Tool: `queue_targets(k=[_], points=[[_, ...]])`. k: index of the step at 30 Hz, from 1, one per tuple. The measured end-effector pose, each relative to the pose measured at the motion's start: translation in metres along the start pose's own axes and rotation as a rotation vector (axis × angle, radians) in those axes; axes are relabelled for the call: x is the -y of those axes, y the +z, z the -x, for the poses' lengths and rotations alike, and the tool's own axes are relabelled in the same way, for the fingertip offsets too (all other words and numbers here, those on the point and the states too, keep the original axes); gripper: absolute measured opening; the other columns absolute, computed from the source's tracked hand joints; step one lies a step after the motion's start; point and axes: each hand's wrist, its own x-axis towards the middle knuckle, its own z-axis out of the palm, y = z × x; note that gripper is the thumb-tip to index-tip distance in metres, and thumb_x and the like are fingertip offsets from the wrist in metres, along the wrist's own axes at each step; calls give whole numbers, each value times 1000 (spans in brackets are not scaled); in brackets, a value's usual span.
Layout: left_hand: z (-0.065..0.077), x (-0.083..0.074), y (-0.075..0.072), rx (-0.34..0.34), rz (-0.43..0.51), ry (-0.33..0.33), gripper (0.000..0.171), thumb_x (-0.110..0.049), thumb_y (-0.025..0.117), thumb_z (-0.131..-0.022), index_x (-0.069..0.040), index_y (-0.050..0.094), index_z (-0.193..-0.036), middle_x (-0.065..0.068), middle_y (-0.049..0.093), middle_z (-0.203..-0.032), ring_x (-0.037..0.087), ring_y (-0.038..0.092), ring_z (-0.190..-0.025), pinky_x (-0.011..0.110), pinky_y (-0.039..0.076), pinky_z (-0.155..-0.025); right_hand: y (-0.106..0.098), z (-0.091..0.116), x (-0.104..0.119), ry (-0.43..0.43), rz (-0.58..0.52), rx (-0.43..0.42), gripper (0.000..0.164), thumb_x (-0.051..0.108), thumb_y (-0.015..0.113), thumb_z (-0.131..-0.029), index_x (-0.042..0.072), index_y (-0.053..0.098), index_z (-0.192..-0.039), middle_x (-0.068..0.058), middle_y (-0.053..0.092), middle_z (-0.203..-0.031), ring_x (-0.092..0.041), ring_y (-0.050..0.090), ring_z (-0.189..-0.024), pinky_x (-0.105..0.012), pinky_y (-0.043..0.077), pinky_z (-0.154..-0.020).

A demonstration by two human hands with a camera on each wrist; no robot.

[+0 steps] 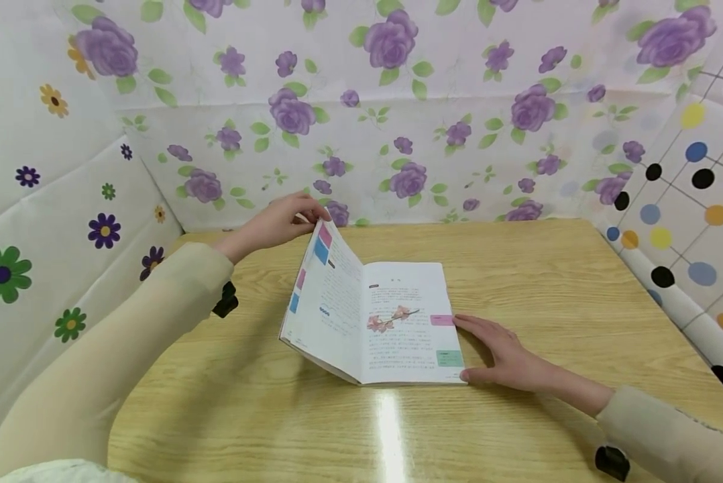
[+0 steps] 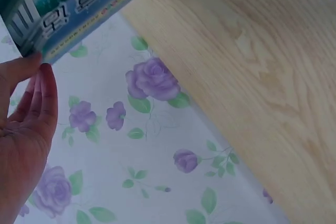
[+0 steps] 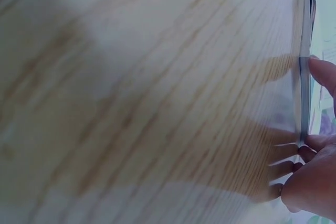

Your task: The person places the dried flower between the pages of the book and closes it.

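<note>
An open book (image 1: 400, 282) lies on the wooden table, its right page flat and printed with a pink flower sprig. Its left side (image 1: 337, 282) is raised at a slant, along with the cover. At the upper left corner, my left hand (image 1: 286, 218) pinches the cover between thumb and fingers. From below, the left wrist view gives the blue-green cover (image 2: 84, 3) with large characters, its corner held by the left hand (image 2: 26, 124). My right hand (image 1: 509, 359) rests beside the book's right edge, thumb near the lower corner and fingertips touching the edge (image 3: 304, 98).
The wooden table (image 1: 530, 282) extends around the book. Behind it hangs a cloth with purple roses (image 1: 392, 134). A flower-print cloth (image 1: 53, 221) stands at the left, and a dotted cloth (image 1: 693, 201) at the right. A black strap piece (image 1: 225, 300) shows by the left wrist.
</note>
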Motion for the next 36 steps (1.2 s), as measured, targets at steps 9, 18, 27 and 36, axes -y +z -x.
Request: queue_targets(k=[9,18,27,36], points=[[-34,-14,0,26,-26,145,16,-6,64,-94,-5,70,-109,13,53,-111,24,60,-99,35,56,-90,2,1,-3,-4,-14,-7,90,44,76,-83,11,32,-155,-16,32,-159,-44,26,-145,-71,16,-107],[-80,-39,24,158,-14,310,9,-7,59,-98,-5,64,-105,9,57,-116,21,63,-105,31,54,-91,10,5,4,49,-39,-26,86,40,73,-85,11,31,-155,-16,28,-161,-45,19,-148,-71,6,-111],[-120,-62,62,257,-63,390,11,-10,57,-99,-4,63,-107,8,62,-107,17,62,-98,28,52,-90,9,7,7,10,-38,-59,84,36,72,-85,10,32,-154,-20,29,-159,-50,20,-146,-73,6,-110],[-144,-67,116,258,-99,447,10,-7,59,-98,-5,65,-106,9,62,-106,17,58,-92,28,47,-86,12,8,4,5,-37,-56,85,35,73,-83,7,34,-153,-20,29,-160,-50,18,-146,-71,5,-112]])
